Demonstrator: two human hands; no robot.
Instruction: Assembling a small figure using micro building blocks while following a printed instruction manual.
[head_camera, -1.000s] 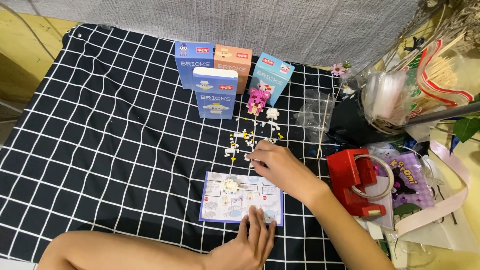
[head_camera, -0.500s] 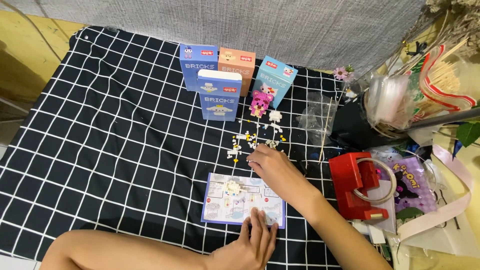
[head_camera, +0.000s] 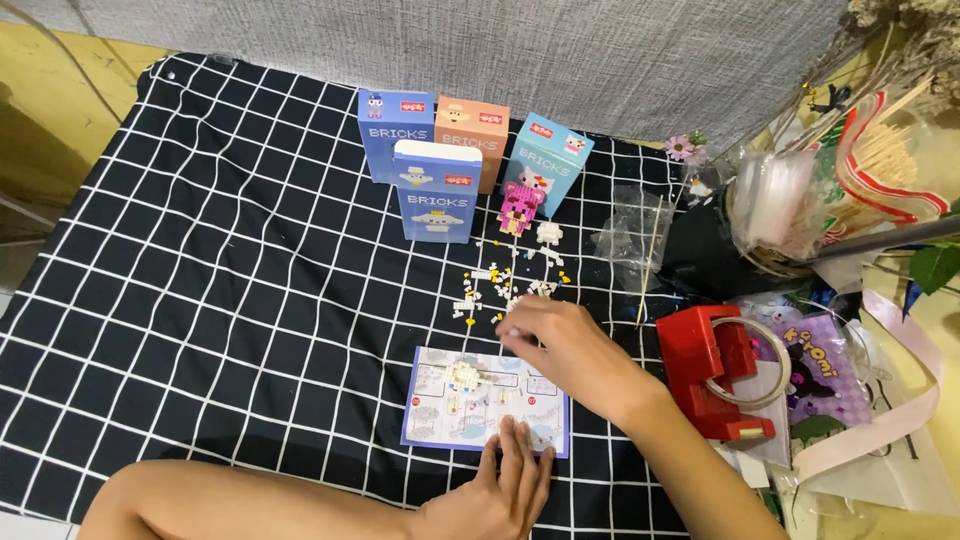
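Observation:
On the black-and-white checked cloth (head_camera: 220, 280) my right hand (head_camera: 560, 345) reaches into a scatter of tiny white and yellow bricks (head_camera: 495, 290), fingertips pinched at its near edge; whether a brick is between them is hidden. My left hand (head_camera: 510, 485) lies flat, fingers spread, on the near edge of an instruction sheet (head_camera: 480, 405). A small white brick assembly (head_camera: 465, 375) sits on that sheet. A finished pink brick figure (head_camera: 518, 207) stands beyond the loose pieces.
Several brick boxes stand at the back: a purple box (head_camera: 395, 130), an orange box (head_camera: 472, 135), a teal box (head_camera: 548, 165) and a blue box (head_camera: 437, 190). A red tape dispenser (head_camera: 712, 375), clear plastic bags (head_camera: 630, 235) and clutter crowd the right side.
My right hand has slid slightly toward me and left, from the middle of the loose bricks to their near edge. The left hand stays on the sheet.

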